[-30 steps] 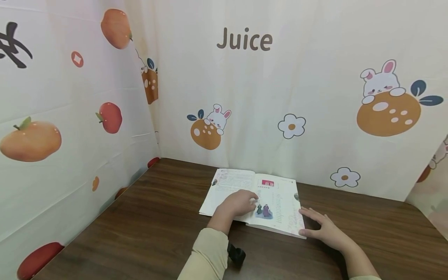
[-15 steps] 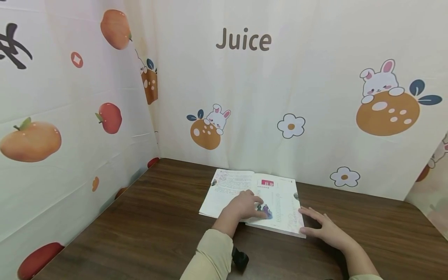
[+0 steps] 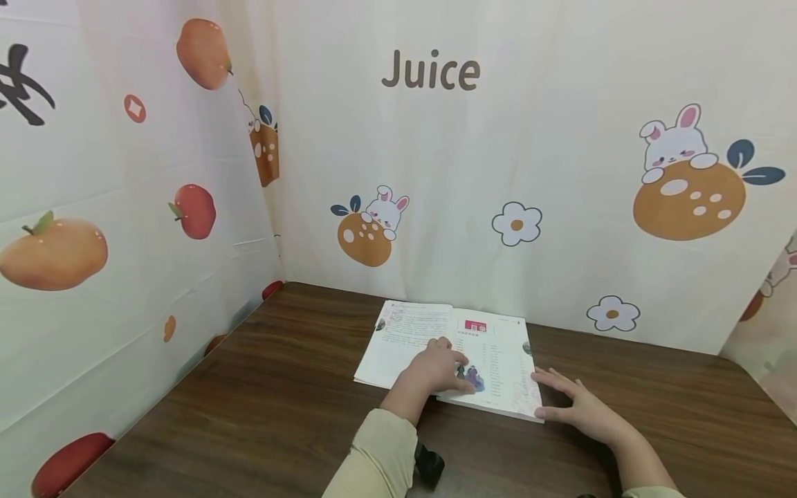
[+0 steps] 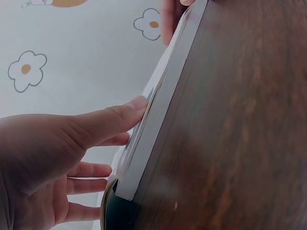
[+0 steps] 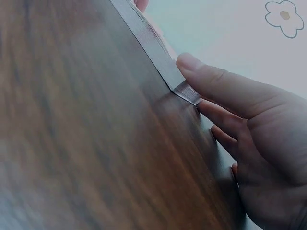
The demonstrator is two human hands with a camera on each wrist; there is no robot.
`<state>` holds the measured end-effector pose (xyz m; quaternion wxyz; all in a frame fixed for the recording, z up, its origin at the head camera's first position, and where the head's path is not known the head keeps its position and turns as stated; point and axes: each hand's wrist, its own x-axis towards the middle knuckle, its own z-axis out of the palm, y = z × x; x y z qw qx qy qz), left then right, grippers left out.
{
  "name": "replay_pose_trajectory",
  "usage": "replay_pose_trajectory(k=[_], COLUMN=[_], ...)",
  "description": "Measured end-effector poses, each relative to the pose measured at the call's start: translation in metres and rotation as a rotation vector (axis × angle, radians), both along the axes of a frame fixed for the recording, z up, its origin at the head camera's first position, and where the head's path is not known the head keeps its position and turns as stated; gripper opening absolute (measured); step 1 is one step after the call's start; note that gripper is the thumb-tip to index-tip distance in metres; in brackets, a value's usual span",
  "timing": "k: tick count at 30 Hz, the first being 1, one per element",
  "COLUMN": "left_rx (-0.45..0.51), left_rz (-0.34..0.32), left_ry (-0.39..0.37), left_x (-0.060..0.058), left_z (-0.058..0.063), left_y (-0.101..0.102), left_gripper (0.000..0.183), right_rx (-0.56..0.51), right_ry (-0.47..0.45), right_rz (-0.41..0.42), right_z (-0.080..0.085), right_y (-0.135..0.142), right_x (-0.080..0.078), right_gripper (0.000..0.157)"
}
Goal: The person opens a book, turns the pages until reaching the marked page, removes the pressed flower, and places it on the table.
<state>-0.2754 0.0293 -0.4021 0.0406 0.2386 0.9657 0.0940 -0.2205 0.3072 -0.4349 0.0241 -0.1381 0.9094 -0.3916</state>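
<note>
An open book (image 3: 504,346) lies on the dark wooden table, its right page carrying a red heading and a small picture of figures. My left hand (image 3: 434,366) rests on the pages near the middle fold, fingers spread and thumb on the lower part of the right page. In the left wrist view the thumb of the left hand (image 4: 62,153) touches the page close to the book's thick edge. At the book's right side, my right hand (image 3: 582,409) has its fingers spread, thumb at the lower right corner. The right wrist view shows that thumb (image 5: 192,64) against the corner of the book (image 5: 153,40).
A printed white curtain (image 3: 448,173) hangs behind the table, close to the book's far edge. Another printed curtain (image 3: 124,277) runs along the table's left side. A black strap (image 3: 428,465) sits at the left wrist. Wooden tabletop (image 3: 249,415) extends left of the book.
My left hand has slid right and a little nearer over the pages, its curled fingers spreading and the thumb coming onto the right page. The right hand stays at the book's edge.
</note>
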Motion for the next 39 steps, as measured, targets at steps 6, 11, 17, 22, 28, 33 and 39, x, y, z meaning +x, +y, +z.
replay_pose_trajectory(k=[6, 11, 17, 22, 28, 33, 39], left_rx=[0.015, -0.015, 0.017, 0.061, 0.049, 0.040, 0.026], left_rz=[0.003, 0.015, -0.137, -0.324, -0.321, -0.294, -0.236], left_ry=[-0.010, 0.046, 0.128, 0.099, 0.073, 0.113, 0.120], left_x=[0.001, 0.003, 0.008, 0.014, 0.020, 0.021, 0.026], left_z=[-0.001, 0.000, 0.001, 0.001, 0.000, -0.002, -0.001], left_y=[0.000, 0.005, 0.020, 0.035, 0.044, 0.048, 0.052], left_gripper=[0.054, 0.053, 0.052, 0.039, 0.022, 0.017, 0.017], right_rx=[0.004, 0.003, -0.014, -0.018, -0.032, -0.032, -0.029], right_ry=[0.032, 0.044, 0.020, 0.005, 0.021, 0.029, 0.007], right_rz=[-0.012, -0.015, -0.019, -0.025, -0.008, -0.004, 0.000], right_z=[-0.002, -0.001, -0.001, 0.001, 0.001, 0.003, 0.003], right_y=[-0.002, -0.003, -0.002, -0.003, -0.005, -0.005, -0.003], right_x=[-0.001, 0.000, 0.001, 0.000, 0.000, 0.000, 0.001], right_gripper=[0.059, 0.054, 0.049, 0.047, 0.046, 0.047, 0.059])
